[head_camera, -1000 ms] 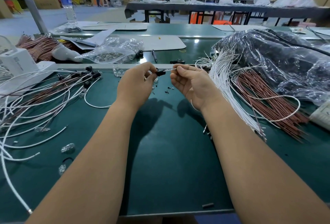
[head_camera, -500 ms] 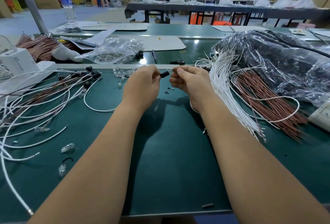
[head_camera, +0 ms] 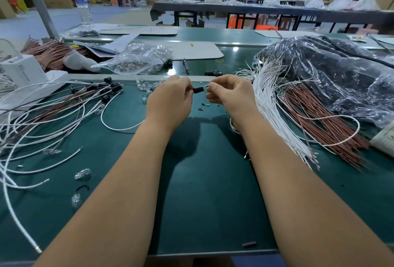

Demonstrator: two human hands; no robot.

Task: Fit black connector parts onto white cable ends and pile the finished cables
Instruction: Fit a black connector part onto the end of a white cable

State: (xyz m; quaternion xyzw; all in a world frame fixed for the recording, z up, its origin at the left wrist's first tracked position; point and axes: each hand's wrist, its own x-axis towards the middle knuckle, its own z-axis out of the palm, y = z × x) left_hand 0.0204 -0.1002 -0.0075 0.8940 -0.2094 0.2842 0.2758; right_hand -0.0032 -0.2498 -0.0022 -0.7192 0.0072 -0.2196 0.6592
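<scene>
**Black connector part meets white cable end, mid-worktop**

Black connector part (head_camera: pixel 198 90) sits pinched at the fingertips of your left hand (head_camera: pixel 170 101), held above the far middle of the green worktop (head_camera: pixel 204 192); your right hand (head_camera: pixel 231 96) pinches the white cable end (head_camera: pixel 206 85) just right of it, tip touching or all but touching the part's mouth; whether it has entered I cannot tell. Both grips are pressed together on their pieces, neither spread.

To do this step well, I judge: keep the cable tip in line with the part's bore rather than angled; hold the cable close behind its tip so it does not buckle; push straight, steadying the part with the left fingertips; feel for the seat before you let go.

Finished cables (head_camera: pixel 64 107) with black ends lie piled at the left; the white cable bundle (head_camera: pixel 275 104) waits at the right beside the brown wires (head_camera: pixel 319 121); a few small black bits (head_camera: pixel 202 105) lie loose on the worktop below your hands, so mind you do not sweep them off when you carry this one left.
</scene>
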